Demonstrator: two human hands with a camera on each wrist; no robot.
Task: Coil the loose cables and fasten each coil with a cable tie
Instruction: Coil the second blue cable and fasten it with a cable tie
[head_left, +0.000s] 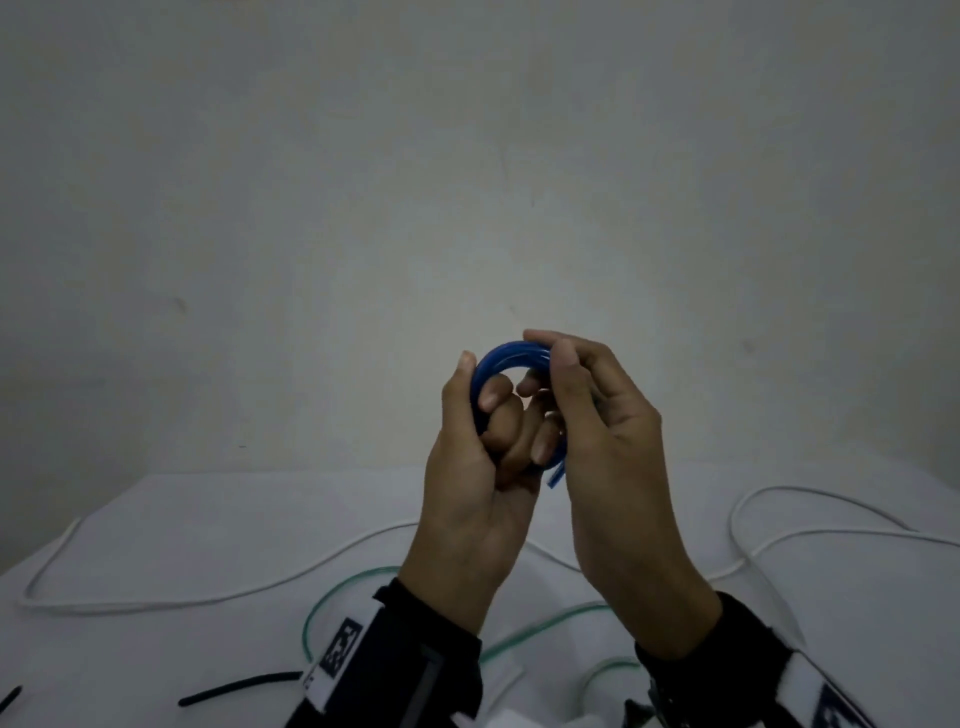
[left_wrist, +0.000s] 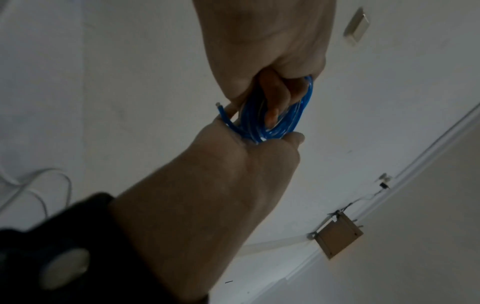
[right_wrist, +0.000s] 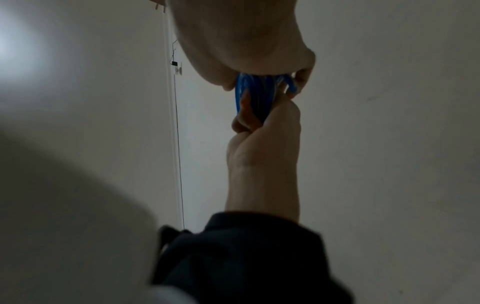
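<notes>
A blue cable wound into a small coil is held up in front of the wall, above the table. My left hand grips the coil's left side, thumb on the outside and fingers curled through the ring. My right hand pinches the right side, thumb over the strands. A short free end sticks out below, between the palms. The left wrist view shows the coil clamped between the left hand and the right hand. From the right wrist, the coil sits edge-on above my right hand.
On the white-covered table lie a long white cable, a thin green translucent cable and black strips that look like cable ties. A plain wall stands behind.
</notes>
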